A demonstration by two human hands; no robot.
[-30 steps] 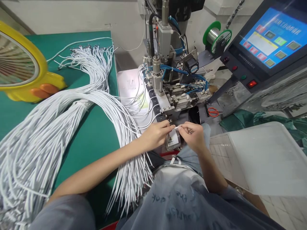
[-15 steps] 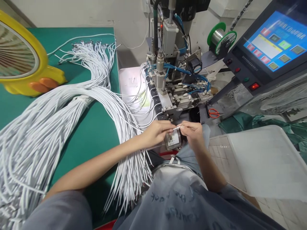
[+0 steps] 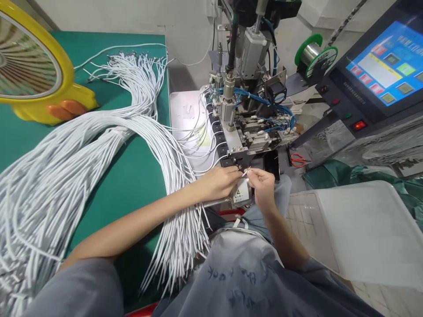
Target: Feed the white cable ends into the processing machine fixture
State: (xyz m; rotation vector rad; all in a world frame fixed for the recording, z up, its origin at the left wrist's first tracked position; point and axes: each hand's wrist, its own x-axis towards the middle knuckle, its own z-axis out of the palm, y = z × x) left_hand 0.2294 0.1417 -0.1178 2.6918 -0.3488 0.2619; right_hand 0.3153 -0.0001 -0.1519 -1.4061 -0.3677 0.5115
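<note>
Both my hands meet in front of the machine [image 3: 233, 138], over its near end. A short end of white cable [image 3: 245, 172] shows between them, with thin reddish wires at its tip. My left hand [image 3: 224, 179] is closed around the cable. At the tip, my right hand [image 3: 262, 179] pinches with thumb and forefinger. Several white cables [image 3: 211, 152] run from the big bundle [image 3: 155, 141] into the machine's row of dark holders [image 3: 222, 140]. Loose cable ends hang below my left forearm.
A yellow fan [image 3: 62, 75] stands on the green table [image 3: 139, 167] at left. A solder wire spool [image 3: 312, 57] and a tilted touchscreen [image 3: 386, 66] are at right. Red-handled scissors [image 3: 298, 160] and a dark phone [image 3: 272, 164] lie near the machine. A white plastic bin [image 3: 366, 229] stands by my right arm.
The view has shifted slightly, so the machine and screen sit further right. My hands stay together on the cable; its thin wires now show more clearly at the tip.
</note>
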